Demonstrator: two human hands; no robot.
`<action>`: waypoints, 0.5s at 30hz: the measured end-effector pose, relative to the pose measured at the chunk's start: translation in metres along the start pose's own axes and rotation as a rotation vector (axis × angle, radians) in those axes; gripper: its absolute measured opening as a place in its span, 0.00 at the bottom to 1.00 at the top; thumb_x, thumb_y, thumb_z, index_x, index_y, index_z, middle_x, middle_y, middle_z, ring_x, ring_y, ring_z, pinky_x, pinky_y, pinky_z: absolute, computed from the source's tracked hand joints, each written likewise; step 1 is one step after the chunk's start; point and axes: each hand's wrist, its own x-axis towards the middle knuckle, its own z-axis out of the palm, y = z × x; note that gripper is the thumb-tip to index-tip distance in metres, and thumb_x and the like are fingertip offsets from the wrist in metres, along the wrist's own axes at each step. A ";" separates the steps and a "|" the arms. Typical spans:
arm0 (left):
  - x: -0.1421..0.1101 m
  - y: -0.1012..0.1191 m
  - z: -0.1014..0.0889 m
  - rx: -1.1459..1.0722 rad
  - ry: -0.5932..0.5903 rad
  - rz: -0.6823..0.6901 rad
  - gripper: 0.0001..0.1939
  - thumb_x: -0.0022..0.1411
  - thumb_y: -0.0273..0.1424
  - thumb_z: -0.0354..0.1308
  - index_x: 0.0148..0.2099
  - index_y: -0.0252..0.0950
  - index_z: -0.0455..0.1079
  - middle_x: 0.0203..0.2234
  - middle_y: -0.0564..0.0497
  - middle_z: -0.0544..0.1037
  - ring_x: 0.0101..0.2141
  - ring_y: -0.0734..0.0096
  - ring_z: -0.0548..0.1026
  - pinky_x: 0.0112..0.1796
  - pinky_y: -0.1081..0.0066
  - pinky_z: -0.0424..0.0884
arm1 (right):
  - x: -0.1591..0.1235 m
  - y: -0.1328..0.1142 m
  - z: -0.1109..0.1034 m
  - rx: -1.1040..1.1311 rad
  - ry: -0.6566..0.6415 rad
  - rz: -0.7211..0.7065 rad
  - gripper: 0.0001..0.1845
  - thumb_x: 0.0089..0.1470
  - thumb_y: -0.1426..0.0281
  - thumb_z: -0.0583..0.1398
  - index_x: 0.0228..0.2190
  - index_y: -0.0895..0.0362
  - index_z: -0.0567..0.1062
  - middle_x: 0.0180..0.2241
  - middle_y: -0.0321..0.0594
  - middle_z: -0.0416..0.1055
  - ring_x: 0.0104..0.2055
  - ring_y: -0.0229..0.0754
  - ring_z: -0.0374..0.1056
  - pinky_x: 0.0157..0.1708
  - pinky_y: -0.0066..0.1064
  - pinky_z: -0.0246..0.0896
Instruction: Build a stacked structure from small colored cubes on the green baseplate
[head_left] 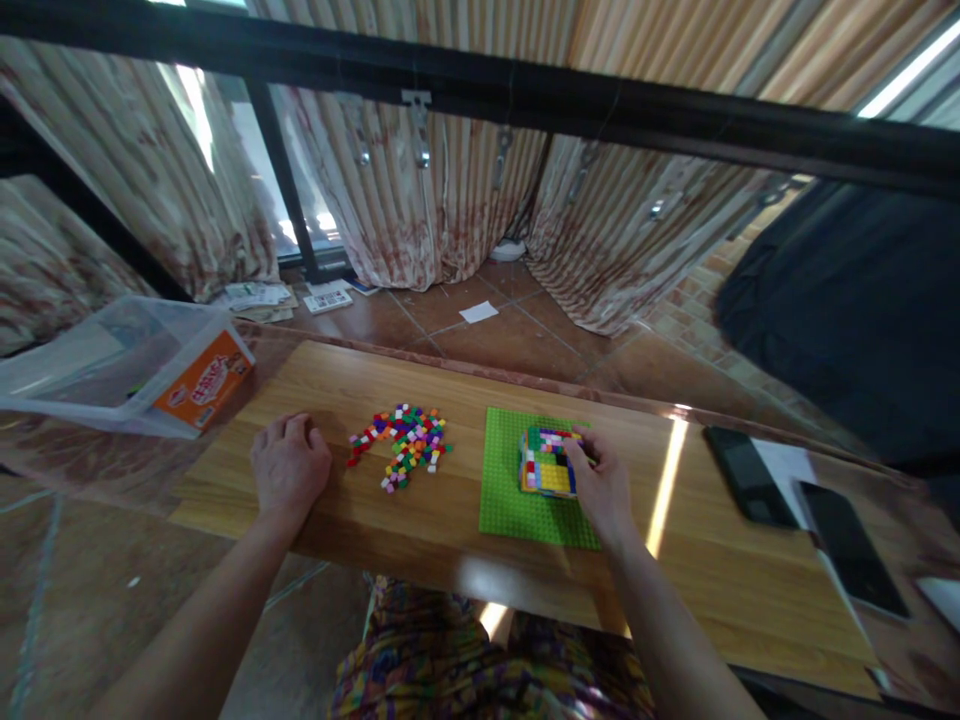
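My left hand rests on the wooden board, its fingers curled in and nothing seen in them. Just right of it lies a loose pile of small toy building bricks in many colours. A green studded baseplate carries a small boxy building-brick model with a yellow middle and multicoloured walls. My right hand is closed at the model's right side, with thumb and fingers against its upper right edge. Those fingertips are partly hidden, and whether a loose brick is between them I cannot make out.
The wooden board lies on a low stone-like ledge. A clear plastic bin with an orange label stands at the left. Two dark phones lie at the right near white paper. Behind are a black rail and curtains.
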 end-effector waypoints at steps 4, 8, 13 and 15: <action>0.000 0.002 -0.002 0.009 -0.017 0.001 0.23 0.66 0.34 0.44 0.53 0.29 0.72 0.51 0.35 0.76 0.52 0.48 0.72 0.55 0.53 0.64 | -0.001 -0.001 0.000 0.017 -0.010 -0.002 0.31 0.53 0.48 0.62 0.48 0.59 0.77 0.39 0.48 0.78 0.37 0.47 0.75 0.39 0.42 0.72; -0.001 0.004 -0.005 0.005 -0.028 0.000 0.23 0.66 0.33 0.43 0.54 0.27 0.72 0.51 0.34 0.75 0.52 0.48 0.72 0.55 0.53 0.64 | -0.001 0.002 0.001 0.016 -0.020 -0.009 0.31 0.54 0.48 0.61 0.49 0.59 0.76 0.41 0.49 0.78 0.38 0.48 0.75 0.40 0.43 0.72; -0.001 0.005 -0.004 -0.026 -0.023 -0.018 0.22 0.66 0.33 0.44 0.53 0.29 0.72 0.51 0.34 0.75 0.52 0.48 0.71 0.55 0.51 0.64 | 0.002 -0.002 -0.005 0.026 -0.032 -0.012 0.29 0.54 0.50 0.61 0.48 0.59 0.76 0.39 0.47 0.78 0.37 0.46 0.74 0.38 0.41 0.71; -0.002 0.005 -0.003 -0.040 -0.015 -0.029 0.21 0.65 0.33 0.45 0.53 0.30 0.73 0.51 0.35 0.75 0.51 0.49 0.71 0.55 0.51 0.64 | 0.000 -0.012 -0.011 -0.014 0.053 -0.079 0.27 0.56 0.51 0.59 0.48 0.59 0.75 0.40 0.48 0.78 0.37 0.46 0.73 0.38 0.41 0.71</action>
